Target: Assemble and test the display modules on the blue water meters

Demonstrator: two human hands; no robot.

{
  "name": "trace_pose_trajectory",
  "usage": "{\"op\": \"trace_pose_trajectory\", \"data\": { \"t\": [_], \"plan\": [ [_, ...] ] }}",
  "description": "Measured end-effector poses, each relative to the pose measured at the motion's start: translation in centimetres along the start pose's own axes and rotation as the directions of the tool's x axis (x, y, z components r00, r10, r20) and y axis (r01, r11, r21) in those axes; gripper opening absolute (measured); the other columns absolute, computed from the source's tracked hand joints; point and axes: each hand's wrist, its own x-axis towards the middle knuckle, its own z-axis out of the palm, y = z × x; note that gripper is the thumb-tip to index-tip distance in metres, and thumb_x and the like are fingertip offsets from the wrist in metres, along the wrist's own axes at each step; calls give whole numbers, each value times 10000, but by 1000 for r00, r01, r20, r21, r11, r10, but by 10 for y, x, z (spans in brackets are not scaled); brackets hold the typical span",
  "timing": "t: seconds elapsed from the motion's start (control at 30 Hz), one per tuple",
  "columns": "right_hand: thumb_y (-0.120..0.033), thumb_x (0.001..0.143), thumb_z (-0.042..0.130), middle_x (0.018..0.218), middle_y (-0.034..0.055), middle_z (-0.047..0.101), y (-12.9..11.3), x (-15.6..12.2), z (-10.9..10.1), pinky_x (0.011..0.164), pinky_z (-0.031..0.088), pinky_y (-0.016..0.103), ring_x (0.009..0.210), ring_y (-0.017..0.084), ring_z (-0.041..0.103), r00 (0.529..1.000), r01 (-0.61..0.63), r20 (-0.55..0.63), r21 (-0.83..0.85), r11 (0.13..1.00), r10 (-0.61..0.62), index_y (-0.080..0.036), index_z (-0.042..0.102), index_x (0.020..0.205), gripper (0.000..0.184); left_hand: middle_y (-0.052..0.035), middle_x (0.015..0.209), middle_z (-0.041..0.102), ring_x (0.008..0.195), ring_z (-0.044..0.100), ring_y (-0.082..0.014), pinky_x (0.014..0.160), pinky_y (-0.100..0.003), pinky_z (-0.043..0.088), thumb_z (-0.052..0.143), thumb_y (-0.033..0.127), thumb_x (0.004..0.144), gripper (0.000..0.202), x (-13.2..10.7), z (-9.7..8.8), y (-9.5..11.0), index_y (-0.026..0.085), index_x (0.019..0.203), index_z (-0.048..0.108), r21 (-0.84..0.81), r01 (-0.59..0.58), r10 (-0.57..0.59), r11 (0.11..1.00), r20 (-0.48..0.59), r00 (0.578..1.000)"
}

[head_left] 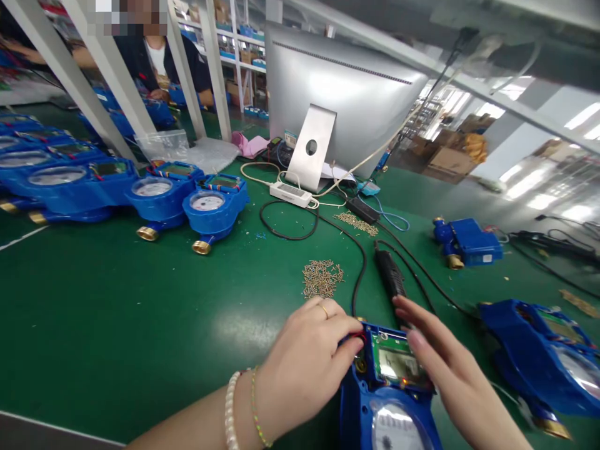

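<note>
A person's left hand [304,372] is pinching red wires [359,335] at lower centre, on the upper-left corner of a blue meter [389,395] that is pointing lengthwise toward the bottom edge; the right hand [452,365], loosely open, is flanking its right side. Across the green table [140,325], more meters [107,190] are filling the left, screws [322,279] are lying mid-frame, a monitor [337,69] is standing upper centre, and cartons [450,155] are sitting upper right.

No readable text: dial print [394,421] on blue meter [370,395] blurred; label [291,189] on white adapter [289,195] too small.
</note>
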Motion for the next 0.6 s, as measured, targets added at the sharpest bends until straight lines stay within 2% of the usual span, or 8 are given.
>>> {"op": "trace_pose_trajectory", "data": {
  "t": [0.07,0.13,0.23,0.3,0.37,0.43,0.53,0.6],
  "plan": [
    [-588,818,520,1301,19,591,0,-20,10,951,520,393,1190,268,566,1000,27,13,-35,999,-27,-333,550,1253,505,-5,879,656,834,572,-184,737,-333,485,547,172,917,132,-3,4,0,210,949,668,24,-67,68,997,-42,997],
    [-569,838,501,1273,21,613,3,-28,17,927,537,376,1178,261,578,999,48,-13,-47,998,-48,-326,563,1226,461,-22,869,655,797,565,-191,695,-330,486,507,158,930,153,-8,8,2,180,948,657,106,-166,174,980,-75,982],
    [-545,854,494,1239,36,635,4,-28,20,904,548,345,1147,251,602,997,68,-40,-54,996,-71,-292,578,1198,436,-51,845,655,736,560,-203,633,-335,496,416,161,955,232,-17,11,5,133,971,646,203,-322,342,925,-72,937],
    [-522,868,488,1228,36,641,2,-25,20,914,538,320,1129,231,613,996,83,-36,-56,995,-85,-274,578,1192,417,-58,827,657,709,558,-205,612,-337,497,367,154,962,280,-20,13,5,117,976,643,208,-381,402,901,-67,913],
    [-505,878,483,1212,26,651,-2,-24,19,893,542,278,1117,206,621,995,94,-31,-44,995,-96,-271,574,1188,399,-57,820,660,708,556,-202,622,-334,494,361,145,960,284,-20,12,4,114,968,643,173,-396,412,902,-65,909],
    [-500,879,485,1188,19,664,-5,-24,20,840,555,241,1107,191,626,995,93,-31,-23,995,-94,-271,574,1177,386,-44,808,662,719,556,-190,641,-316,485,413,136,947,233,-19,11,3,125,933,645,99,-369,375,924,-42,926],
    [-513,874,484,1185,20,663,-7,-25,22,820,554,238,1110,190,621,998,61,-21,7,998,-61,-271,572,1167,390,-1,782,671,726,563,-159,670,-281,459,514,111,912,149,-13,4,3,160,900,654,-9,-293,293,956,59,954],
    [-527,872,479,1210,21,645,-7,-26,23,865,537,261,1120,193,611,999,33,-13,30,999,-33,-274,562,1171,400,18,800,689,734,573,-150,692,-278,444,555,121,903,125,-8,-4,6,180,920,664,-22,-265,265,964,138,954]
  ]
}}
